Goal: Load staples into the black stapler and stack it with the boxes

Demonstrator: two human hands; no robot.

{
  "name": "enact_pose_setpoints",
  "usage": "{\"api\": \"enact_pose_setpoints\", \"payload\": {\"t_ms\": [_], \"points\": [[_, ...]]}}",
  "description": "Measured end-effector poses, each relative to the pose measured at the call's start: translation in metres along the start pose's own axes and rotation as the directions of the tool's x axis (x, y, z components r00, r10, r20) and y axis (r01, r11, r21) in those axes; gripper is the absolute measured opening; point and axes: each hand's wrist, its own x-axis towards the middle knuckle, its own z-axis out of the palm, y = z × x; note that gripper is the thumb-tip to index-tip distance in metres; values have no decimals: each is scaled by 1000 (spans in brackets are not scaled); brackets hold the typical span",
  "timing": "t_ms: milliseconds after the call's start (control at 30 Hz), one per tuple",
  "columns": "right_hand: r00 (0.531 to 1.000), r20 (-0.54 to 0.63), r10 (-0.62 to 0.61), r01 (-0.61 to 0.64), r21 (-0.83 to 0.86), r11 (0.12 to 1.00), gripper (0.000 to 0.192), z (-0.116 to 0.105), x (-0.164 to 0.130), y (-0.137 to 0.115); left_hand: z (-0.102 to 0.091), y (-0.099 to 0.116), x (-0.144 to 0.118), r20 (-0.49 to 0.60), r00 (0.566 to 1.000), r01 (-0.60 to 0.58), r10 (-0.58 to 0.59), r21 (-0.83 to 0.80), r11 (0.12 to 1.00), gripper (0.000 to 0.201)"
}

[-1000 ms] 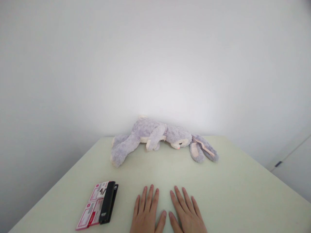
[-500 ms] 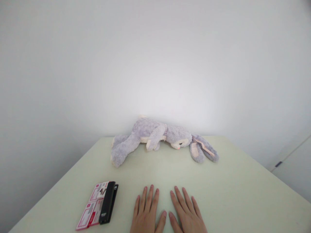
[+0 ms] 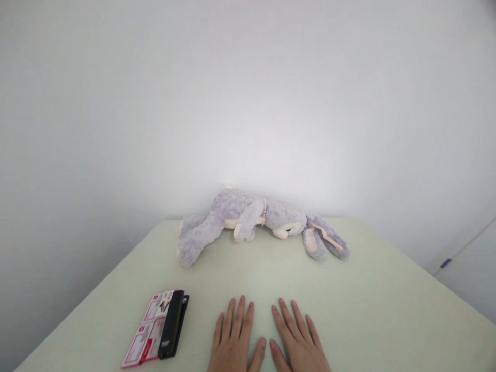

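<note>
My left hand (image 3: pixel 235 341) lies flat, palm down, with its fingers stretched out on the pale green table (image 3: pixel 372 310). Beside it on the right, my right hand (image 3: pixel 297 341) rests the same way, and the two thumbs are close but apart. Neither hand holds anything. To the left of my left hand lies a black stapler (image 3: pixel 171 325). It sits along the right side of a red and white printed box or card (image 3: pixel 143 333), partly covering it.
A lavender plush rabbit (image 3: pixel 236 206) lies on its side at the table's far edge, its ears (image 3: pixel 325 240) pointing right. Behind it rises a white wall (image 3: pixel 248 103). A white panel with a small dark handle (image 3: pixel 445 263) stands at the far right.
</note>
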Motion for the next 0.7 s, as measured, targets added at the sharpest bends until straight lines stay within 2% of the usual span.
{"api": "enact_pose_setpoints", "payload": {"t_ms": [300, 700], "points": [[1000, -15, 6, -6, -6, 1000, 63, 2, 0, 0, -1, 1, 1, 62, 998, 23, -21, -29, 999, 66], [1000, 2, 15, -15, 5, 1000, 62, 1, 1, 0, 2, -1, 1, 22, 1000, 16, -16, -28, 999, 65]]}}
